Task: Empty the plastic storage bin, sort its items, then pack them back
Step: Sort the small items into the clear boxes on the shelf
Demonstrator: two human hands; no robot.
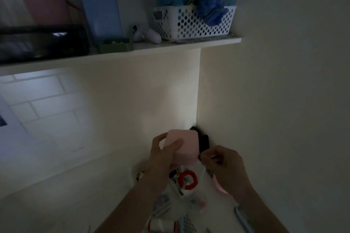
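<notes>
Left hand (164,154) grips pink box (180,144), right hand (223,164) pinches something thin, perhaps a pen; steady box before setting down.

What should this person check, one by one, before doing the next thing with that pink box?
1. Left hand has a firm grip on the pink box: ok.
2. Right hand free to help: not ok, it pinches something small and thin.
3. What that small thing is: cannot tell, too dark.
4. Items below kept apart: not ok, the red ring lies amid clutter.
5. Light good enough for sorting: not ok, the scene is dim.
</notes>
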